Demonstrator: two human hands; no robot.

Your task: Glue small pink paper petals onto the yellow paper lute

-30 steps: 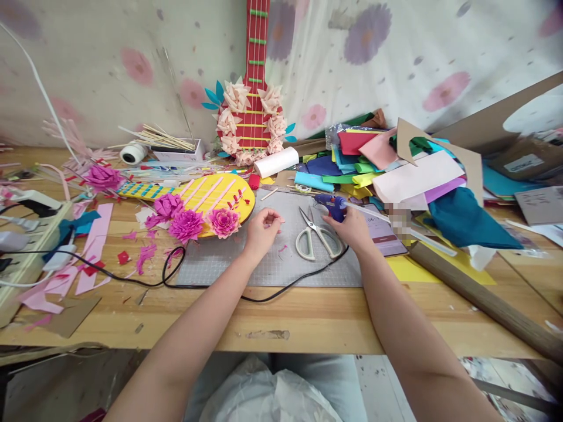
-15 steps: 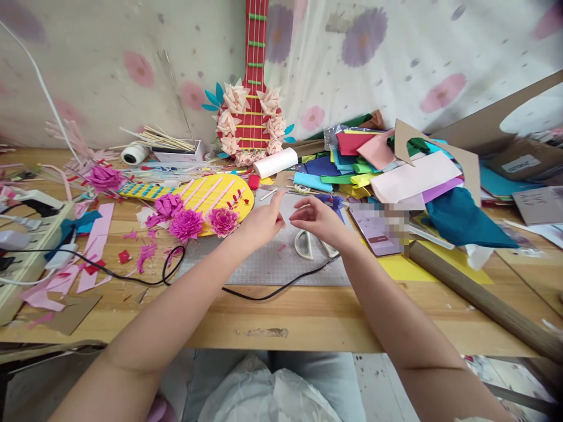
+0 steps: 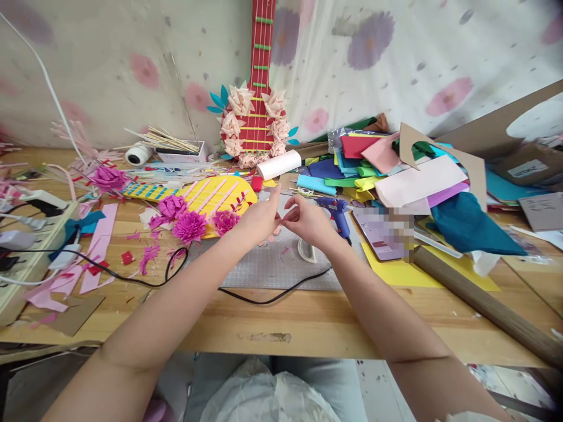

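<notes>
One left hand (image 3: 259, 220) meeting right hand (image 3: 310, 223) | pink scrap (image 3: 276, 232) just below

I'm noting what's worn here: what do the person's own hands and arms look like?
The left hand and right hand are ungloved, with no watch or bracelet visible. The left arm and right arm look bare; a pale edge, apparently a sleeve, shows lower right.

Both hands (image 3: 259, 221) (image 3: 311, 223) close together
</notes>
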